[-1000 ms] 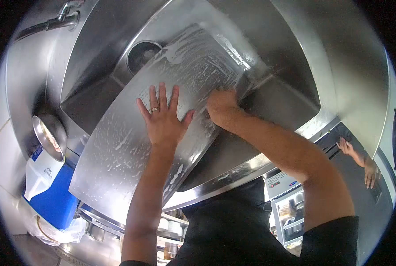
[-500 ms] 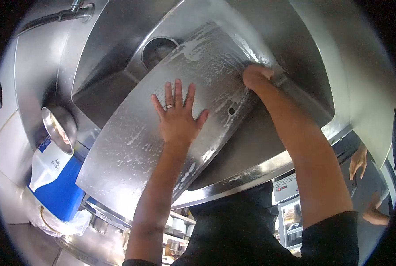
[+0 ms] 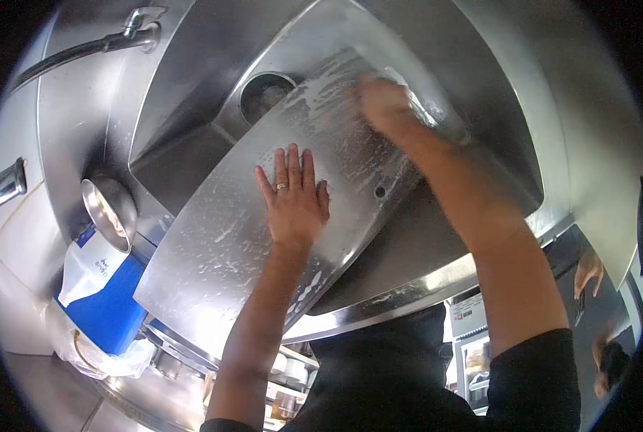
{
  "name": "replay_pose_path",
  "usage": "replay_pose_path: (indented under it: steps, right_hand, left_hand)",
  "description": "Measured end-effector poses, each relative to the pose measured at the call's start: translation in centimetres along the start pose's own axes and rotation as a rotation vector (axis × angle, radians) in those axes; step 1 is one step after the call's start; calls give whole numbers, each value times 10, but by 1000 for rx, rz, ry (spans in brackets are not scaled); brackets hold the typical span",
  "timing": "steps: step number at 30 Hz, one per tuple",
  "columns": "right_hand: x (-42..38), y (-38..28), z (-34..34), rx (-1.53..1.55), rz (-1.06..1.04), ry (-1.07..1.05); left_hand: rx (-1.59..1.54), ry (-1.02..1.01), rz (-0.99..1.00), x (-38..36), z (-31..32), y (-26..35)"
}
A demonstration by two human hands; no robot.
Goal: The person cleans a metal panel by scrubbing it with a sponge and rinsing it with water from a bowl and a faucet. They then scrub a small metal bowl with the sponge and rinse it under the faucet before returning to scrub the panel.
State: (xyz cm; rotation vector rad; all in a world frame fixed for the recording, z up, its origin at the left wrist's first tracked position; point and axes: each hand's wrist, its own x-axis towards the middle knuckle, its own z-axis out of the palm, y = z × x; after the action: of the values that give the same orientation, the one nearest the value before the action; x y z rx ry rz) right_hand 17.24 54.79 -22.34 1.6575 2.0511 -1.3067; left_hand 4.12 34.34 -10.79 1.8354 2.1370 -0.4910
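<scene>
A large metal sheet (image 3: 213, 216), wet and streaked with suds, lies slanted across a steel sink (image 3: 480, 72). It has a small round hole near its right edge. My left hand (image 3: 295, 201), with a ring on one finger, rests flat on the middle of the sheet, fingers spread. Up at the sheet's far right part, my right hand (image 3: 385, 104) is blurred by motion against the soapy surface. Its fingers look curled, but what they hold, if anything, is hidden.
A round drain (image 3: 266, 97) shows beyond the sheet. At left are a metal bowl (image 3: 113, 216), a white bottle (image 3: 87, 266), a blue container (image 3: 113, 309) and a hose (image 3: 69, 59). Another person's hands (image 3: 588, 273) show at far right.
My right hand has moved up and left across the sheet, away from its right edge. My left hand stays flat on the sheet. The view has shifted slightly.
</scene>
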Motion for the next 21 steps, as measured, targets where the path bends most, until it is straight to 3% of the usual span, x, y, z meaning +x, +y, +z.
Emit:
replay_pose_path:
  steps: [2,4,8,10,11,13,14,17,19,21]
  right_hand:
    - [16,28,3,-118,-136,14]
    - [7,12,12,-343,-220,71]
    - [-61,-61,32,-413,-479,26]
    - [-62,-63,26,-327,-582,-33]
    - [-63,-51,17,-230,-383,-49]
    - [-23,5,8,-397,-370,-64]
    - [5,33,10,-284,-137,-93]
    - [14,56,-7,-651,-174,-105]
    - [19,72,3,-643,-259,-19]
    - [20,46,-3,-702,-135,-95]
  left_hand:
    - [-37,42,10,-2,1,3]
    - [-92,72,6,0,-4,6]
    - [-106,86,-6,-4,-1,1]
    - [-115,101,12,-4,0,2]
    - [-114,107,16,-6,1,-1]
    - [-137,124,42,-9,1,-3]
    - [-140,135,47,-9,1,-5]
    - [-150,146,60,-11,6,-7]
    - [-151,158,50,-13,6,-7]
    - [-170,169,30,-9,3,-6]
